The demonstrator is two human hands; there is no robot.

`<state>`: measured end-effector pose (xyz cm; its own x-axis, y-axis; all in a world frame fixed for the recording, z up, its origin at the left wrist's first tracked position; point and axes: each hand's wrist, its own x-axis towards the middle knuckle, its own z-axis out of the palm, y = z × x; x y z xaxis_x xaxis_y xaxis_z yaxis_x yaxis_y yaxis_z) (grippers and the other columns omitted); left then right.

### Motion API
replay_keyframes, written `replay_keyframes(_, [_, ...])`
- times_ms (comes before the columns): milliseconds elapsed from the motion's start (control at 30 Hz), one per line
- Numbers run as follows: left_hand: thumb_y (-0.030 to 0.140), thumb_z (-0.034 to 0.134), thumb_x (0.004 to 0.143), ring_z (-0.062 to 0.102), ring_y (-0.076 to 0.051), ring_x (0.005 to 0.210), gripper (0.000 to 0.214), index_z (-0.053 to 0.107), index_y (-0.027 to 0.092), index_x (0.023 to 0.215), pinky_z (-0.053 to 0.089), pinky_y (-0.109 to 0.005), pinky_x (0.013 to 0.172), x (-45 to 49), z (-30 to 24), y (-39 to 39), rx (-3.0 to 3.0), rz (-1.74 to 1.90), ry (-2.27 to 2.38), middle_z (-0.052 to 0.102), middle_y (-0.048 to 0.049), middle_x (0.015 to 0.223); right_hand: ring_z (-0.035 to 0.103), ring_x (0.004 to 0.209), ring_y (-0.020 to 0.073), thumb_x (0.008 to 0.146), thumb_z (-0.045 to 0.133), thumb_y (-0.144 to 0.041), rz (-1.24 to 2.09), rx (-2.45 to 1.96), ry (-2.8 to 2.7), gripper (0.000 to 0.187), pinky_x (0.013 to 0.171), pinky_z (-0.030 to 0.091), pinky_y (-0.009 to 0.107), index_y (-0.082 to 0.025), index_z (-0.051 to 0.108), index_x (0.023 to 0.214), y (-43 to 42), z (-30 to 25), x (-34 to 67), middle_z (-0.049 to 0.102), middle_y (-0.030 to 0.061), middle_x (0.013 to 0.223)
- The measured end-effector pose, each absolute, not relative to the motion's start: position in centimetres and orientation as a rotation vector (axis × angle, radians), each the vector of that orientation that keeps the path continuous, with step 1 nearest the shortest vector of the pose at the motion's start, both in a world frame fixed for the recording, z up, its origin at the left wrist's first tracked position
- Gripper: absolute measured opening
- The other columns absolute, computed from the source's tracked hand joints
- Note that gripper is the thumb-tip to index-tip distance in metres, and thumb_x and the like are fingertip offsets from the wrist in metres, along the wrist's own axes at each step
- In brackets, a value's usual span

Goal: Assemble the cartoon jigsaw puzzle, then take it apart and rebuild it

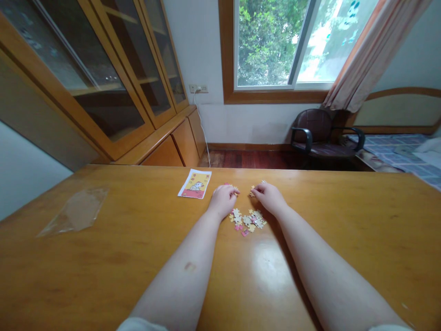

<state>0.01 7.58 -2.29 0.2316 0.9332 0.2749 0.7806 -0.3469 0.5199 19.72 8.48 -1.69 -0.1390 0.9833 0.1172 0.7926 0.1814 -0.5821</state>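
Both hands are over the far part of the wooden table, on either side of a narrow gap. My left hand (221, 201) has its fingers curled together at some jigsaw puzzle pieces, which it partly covers. Across from it, my right hand (269, 197) pinches at a yellowish puzzle piece (252, 191) with thumb and fingertips. A loose pile of puzzle pieces (254, 220), white, yellow and pink, lies on the near side between the wrists. To the left of my left hand rests a picture card (195, 184) with a white cartoon animal on yellow and pink.
A clear plastic bag (77, 209) lies flat on the left of the wooden table (138, 276). Beyond the table's far edge are a glass-door cabinet (138, 69), a dark office chair (319, 133), a window and a bed (403, 147). A white cord hangs from a wall socket.
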Motion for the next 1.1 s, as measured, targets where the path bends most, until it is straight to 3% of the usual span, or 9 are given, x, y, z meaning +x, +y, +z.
replay_keyframes(100, [0.013, 0.049, 0.077, 0.059, -0.02, 0.099, 0.027, 0.072, 0.022, 0.087, 0.045, -0.035, 0.093, -0.1, -2.4, 7.7, 2.22, 0.807, 1.613, 0.071, -0.0017, 0.097, 0.059, 0.067, 0.0143, 0.073, 0.066, -0.028, 0.985, -1.612, -2.079, 0.011, 0.061, 0.041, 0.023, -0.017, 0.068, 0.074, 8.2, -0.9, 20.5, 0.068, 0.0019, 0.071])
replay_keyframes(200, [0.013, 0.049, 0.077, 0.059, -0.02, 0.099, 0.027, 0.072, 0.022, 0.087, 0.045, -0.034, 0.092, -0.2, -2.5, 7.8, 2.206, 0.816, 1.617, 0.071, -0.0019, 0.098, 0.058, 0.064, 0.0135, 0.06, 0.076, -0.026, 1.244, -1.611, -2.201, 0.022, 0.057, 0.04, 0.021, -0.017, 0.069, 0.078, 8.1, 0.0, 21.7, 0.065, -0.0004, 0.067])
replay_keyframes(300, [0.012, 0.048, 0.077, 0.06, -0.02, 0.098, 0.027, 0.072, 0.022, 0.087, 0.045, -0.035, 0.092, -0.2, -2.5, 7.8, 2.198, 0.823, 1.607, 0.071, -0.0018, 0.097, 0.055, 0.061, 0.0124, 0.051, 0.081, -0.027, 1.235, -1.687, -2.292, 0.041, 0.055, 0.039, 0.021, -0.019, 0.07, 0.09, 8.2, 0.9, 22.7, 0.062, -0.0023, 0.067])
replay_keyframes(400, [0.013, 0.049, 0.077, 0.059, -0.021, 0.098, 0.026, 0.072, 0.022, 0.086, 0.046, -0.036, 0.092, -0.2, -2.4, 7.7, 2.199, 0.826, 1.603, 0.071, -0.0021, 0.097, 0.053, 0.06, 0.0115, 0.05, 0.081, -0.027, 1.209, -1.709, -2.348, 0.047, 0.055, 0.038, 0.022, -0.021, 0.07, 0.096, 8.2, 1.4, 23.0, 0.06, -0.0035, 0.067])
replay_keyframes(733, [0.013, 0.049, 0.077, 0.06, -0.02, 0.096, 0.026, 0.071, 0.022, 0.086, 0.046, -0.035, 0.091, -0.3, -2.7, 7.9, 2.193, 0.836, 1.605, 0.071, -0.0017, 0.095, 0.055, 0.061, 0.0124, 0.054, 0.072, -0.019, 1.374, -1.636, -2.319, 0.013, 0.057, 0.04, 0.021, -0.018, 0.069, 0.066, 8.5, 0.4, 22.5, 0.063, -0.0026, 0.061])
replay_keyframes(967, [0.015, 0.049, 0.079, 0.06, -0.02, 0.096, 0.024, 0.071, 0.022, 0.086, 0.046, -0.036, 0.091, -0.4, -3.0, 8.0, 2.205, 0.832, 1.594, 0.071, -0.0018, 0.095, 0.051, 0.058, 0.0111, 0.046, 0.08, -0.026, 1.387, -1.667, -2.353, 0.034, 0.053, 0.037, 0.022, -0.019, 0.068, 0.077, 8.6, 0.7, 22.8, 0.059, -0.0045, 0.061])
replay_keyframes(1100, [0.015, 0.049, 0.078, 0.06, -0.02, 0.096, 0.024, 0.071, 0.023, 0.086, 0.046, -0.036, 0.09, -0.4, -2.8, 8.0, 2.195, 0.824, 1.6, 0.071, -0.0014, 0.095, 0.051, 0.059, 0.0117, 0.048, 0.079, -0.027, 1.345, -1.694, -2.389, 0.028, 0.054, 0.036, 0.022, -0.019, 0.067, 0.072, 8.6, 0.7, 22.8, 0.058, -0.0043, 0.06])
